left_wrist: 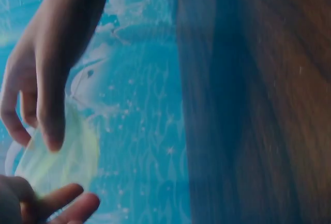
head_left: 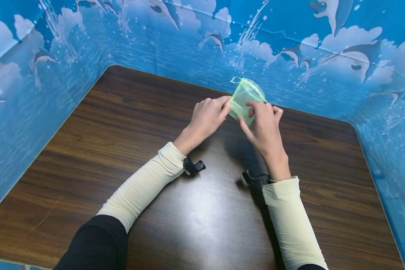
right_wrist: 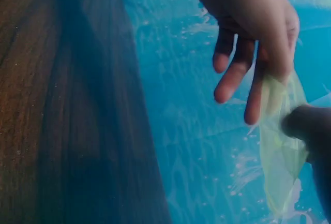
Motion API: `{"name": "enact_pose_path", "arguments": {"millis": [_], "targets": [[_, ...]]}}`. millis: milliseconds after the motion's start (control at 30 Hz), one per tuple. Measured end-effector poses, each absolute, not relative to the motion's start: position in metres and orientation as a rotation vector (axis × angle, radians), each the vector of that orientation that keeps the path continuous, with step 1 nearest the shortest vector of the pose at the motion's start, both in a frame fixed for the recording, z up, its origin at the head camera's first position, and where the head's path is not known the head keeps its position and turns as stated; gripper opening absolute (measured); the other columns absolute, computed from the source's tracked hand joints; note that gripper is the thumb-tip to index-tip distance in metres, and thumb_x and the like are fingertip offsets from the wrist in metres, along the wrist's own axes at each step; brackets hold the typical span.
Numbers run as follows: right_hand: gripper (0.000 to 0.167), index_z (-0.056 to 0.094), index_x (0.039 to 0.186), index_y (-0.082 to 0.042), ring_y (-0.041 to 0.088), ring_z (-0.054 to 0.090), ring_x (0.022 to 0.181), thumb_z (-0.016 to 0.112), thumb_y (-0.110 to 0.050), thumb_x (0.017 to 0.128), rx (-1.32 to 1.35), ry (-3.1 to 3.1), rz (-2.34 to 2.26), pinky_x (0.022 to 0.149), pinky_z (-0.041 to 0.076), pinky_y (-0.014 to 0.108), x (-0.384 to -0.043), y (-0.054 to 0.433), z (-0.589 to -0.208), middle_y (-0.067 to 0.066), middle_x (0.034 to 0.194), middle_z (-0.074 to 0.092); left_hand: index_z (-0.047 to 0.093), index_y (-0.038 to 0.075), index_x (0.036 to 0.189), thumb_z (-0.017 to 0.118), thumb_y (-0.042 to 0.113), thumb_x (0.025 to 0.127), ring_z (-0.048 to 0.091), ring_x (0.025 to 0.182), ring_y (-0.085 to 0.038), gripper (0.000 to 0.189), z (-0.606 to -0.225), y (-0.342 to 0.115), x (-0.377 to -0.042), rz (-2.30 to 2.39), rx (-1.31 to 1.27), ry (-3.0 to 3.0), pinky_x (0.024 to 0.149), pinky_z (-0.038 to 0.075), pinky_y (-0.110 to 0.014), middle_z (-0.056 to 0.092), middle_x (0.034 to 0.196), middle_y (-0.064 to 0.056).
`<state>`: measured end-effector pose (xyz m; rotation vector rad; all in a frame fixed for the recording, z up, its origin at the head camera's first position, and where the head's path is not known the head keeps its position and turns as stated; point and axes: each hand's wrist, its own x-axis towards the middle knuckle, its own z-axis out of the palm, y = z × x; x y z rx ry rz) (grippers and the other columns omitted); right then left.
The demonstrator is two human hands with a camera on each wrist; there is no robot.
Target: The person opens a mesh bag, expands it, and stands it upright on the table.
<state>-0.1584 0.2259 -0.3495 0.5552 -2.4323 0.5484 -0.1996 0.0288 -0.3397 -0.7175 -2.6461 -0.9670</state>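
Observation:
A small pale-green sheer drawstring pouch (head_left: 242, 98) is held up near the table's far edge. My left hand (head_left: 207, 114) pinches its left side between thumb and fingers; in the right wrist view the left hand's (right_wrist: 253, 32) other fingers extend loosely. My right hand (head_left: 264, 125) reaches over the pouch's lower right, fingers bent and thumb touching its lower edge. In the left wrist view the right thumb (left_wrist: 51, 125) overlaps the pouch (left_wrist: 77, 157); whether the fabric is pinched there is unclear. A pale drawstring loop (head_left: 236, 80) sticks out at the top left.
The dark wood-grain table (head_left: 202, 210) spreads below both arms, with its far edge just beyond the pouch. A blue dolphin-print curtain (head_left: 175, 45) stands along the back and sides. Black straps (head_left: 193, 166) are on both wrists.

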Motion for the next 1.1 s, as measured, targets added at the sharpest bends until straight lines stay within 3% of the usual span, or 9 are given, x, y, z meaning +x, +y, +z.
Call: {"name": "enact_pose_path", "arguments": {"millis": [100, 200, 267, 400, 533, 667, 800, 933, 1100], "targets": [[0.024, 0.059, 0.124, 0.001, 0.032, 0.043, 0.081, 0.061, -0.011, 0.103, 0.481, -2.403, 0.56, 0.09, 0.022, 0.058, -0.16, 0.224, -0.352, 0.015, 0.085, 0.056, 0.074, 0.013, 0.12, 0.054, 0.018, 0.108, 0.039, 0.054, -0.014, 0.024, -0.34, 0.032, -0.195, -0.954, -0.676, -2.617, 0.051, 0.025, -0.027, 0.052, 0.063, 0.002], [0.021, 0.059, 0.122, 0.001, 0.033, 0.045, 0.08, 0.056, -0.008, 0.103, 0.357, -2.396, 0.581, 0.089, 0.021, 0.056, -0.159, 0.226, -0.354, 0.015, 0.082, 0.056, 0.071, 0.012, 0.098, 0.054, 0.016, 0.105, 0.037, 0.055, -0.014, 0.018, -0.339, 0.037, -0.191, -0.923, -0.641, -2.603, 0.051, 0.023, -0.027, 0.044, 0.061, 0.004], [0.022, 0.059, 0.122, 0.002, 0.033, 0.046, 0.08, 0.057, -0.007, 0.101, 0.268, -2.403, 0.591, 0.089, 0.02, 0.055, -0.159, 0.225, -0.355, 0.016, 0.083, 0.056, 0.068, 0.013, 0.095, 0.054, 0.017, 0.105, 0.038, 0.054, -0.015, 0.018, -0.339, 0.039, -0.188, -0.883, -0.603, -2.614, 0.051, 0.024, -0.028, 0.043, 0.06, 0.004], [0.027, 0.058, 0.121, 0.001, 0.034, 0.049, 0.081, 0.062, -0.005, 0.095, 0.159, -2.438, 0.571, 0.09, 0.021, 0.056, -0.16, 0.221, -0.354, 0.016, 0.087, 0.058, 0.065, 0.013, 0.107, 0.057, 0.023, 0.103, 0.046, 0.052, -0.018, 0.014, -0.343, 0.041, -0.187, -0.754, -0.487, -2.67, 0.049, 0.029, -0.031, 0.049, 0.06, 0.002], [0.03, 0.057, 0.121, -0.001, 0.034, 0.053, 0.079, 0.065, -0.008, 0.092, 0.125, -2.502, 0.52, 0.09, 0.028, 0.055, -0.16, 0.216, -0.354, 0.016, 0.087, 0.06, 0.055, 0.011, 0.127, 0.057, 0.02, 0.102, 0.049, 0.049, -0.02, 0.027, -0.351, 0.043, -0.189, -0.695, -0.425, -2.697, 0.048, 0.029, -0.032, 0.053, 0.06, -0.001], [0.033, 0.055, 0.126, -0.001, 0.034, 0.058, 0.079, 0.064, -0.016, 0.097, 0.06, -2.593, 0.548, 0.093, 0.035, 0.057, -0.157, 0.216, -0.353, 0.016, 0.089, 0.064, 0.044, 0.011, 0.144, 0.053, 0.016, 0.103, 0.046, 0.047, -0.019, 0.042, -0.352, 0.046, -0.187, -0.725, -0.476, -2.695, 0.047, 0.026, -0.03, 0.051, 0.06, 0.0], [0.04, 0.05, 0.132, -0.002, 0.034, 0.065, 0.084, 0.063, -0.026, 0.103, -0.041, -2.661, 0.675, 0.101, 0.035, 0.06, -0.156, 0.219, -0.353, 0.016, 0.097, 0.069, 0.044, 0.015, 0.147, 0.053, 0.015, 0.104, 0.048, 0.049, -0.018, 0.044, -0.348, 0.049, -0.182, -0.749, -0.531, -2.664, 0.047, 0.027, -0.029, 0.053, 0.062, 0.001], [0.028, 0.052, 0.121, -0.001, 0.036, 0.067, 0.083, 0.062, -0.022, 0.105, -0.024, -2.603, 0.747, 0.105, 0.037, 0.059, -0.158, 0.22, -0.356, 0.019, 0.093, 0.071, 0.046, 0.016, 0.145, 0.056, 0.018, 0.103, 0.052, 0.05, -0.018, 0.044, -0.345, 0.05, -0.177, -0.739, -0.573, -2.633, 0.046, 0.031, -0.03, 0.058, 0.065, 0.0], [0.015, 0.049, 0.099, -0.001, 0.037, 0.055, 0.066, 0.061, -0.01, 0.098, 0.025, -2.498, 0.658, 0.103, 0.04, 0.057, -0.158, 0.213, -0.357, 0.015, 0.071, 0.056, 0.041, 0.013, 0.15, 0.058, 0.02, 0.103, 0.049, 0.048, -0.018, 0.051, -0.348, 0.047, -0.179, -0.669, -0.497, -2.671, 0.046, 0.028, -0.03, 0.056, 0.063, -0.001]]}}
